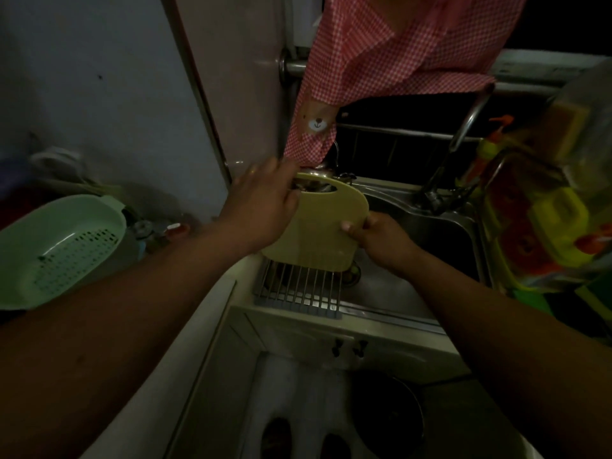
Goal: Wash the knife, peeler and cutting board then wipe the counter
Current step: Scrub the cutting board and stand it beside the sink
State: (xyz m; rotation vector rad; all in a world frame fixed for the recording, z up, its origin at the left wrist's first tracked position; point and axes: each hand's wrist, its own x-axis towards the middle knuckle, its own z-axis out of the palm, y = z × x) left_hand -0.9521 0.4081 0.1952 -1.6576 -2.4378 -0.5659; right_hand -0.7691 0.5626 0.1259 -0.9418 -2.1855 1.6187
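Nearest, across the front rim of a stainless steel sink (414,223): a roll-up rack of thin metal rods (298,289), ribbed, grey-edged. Just beyond, tilted over rack and basin: a pale yellow plastic cutting board (318,233), smooth, round-cornered, with an oval handle slot at the far end. Lower edge touching the rods or just clear of them, hard to tell. Gripping the board's left side by the slot with the left hand (261,210), fingers curled close together over the edge. Pinching the right edge with the right hand (377,238), thumb flat on the face, other fingers tucked behind, out of sight. Off left on the counter: an oval mint green perforated plastic colander (59,246). Farther back: a curved chrome tap (463,127), blurred. Farthest, draped overhead: a red-and-white checked cloth (381,54) with a bear patch.
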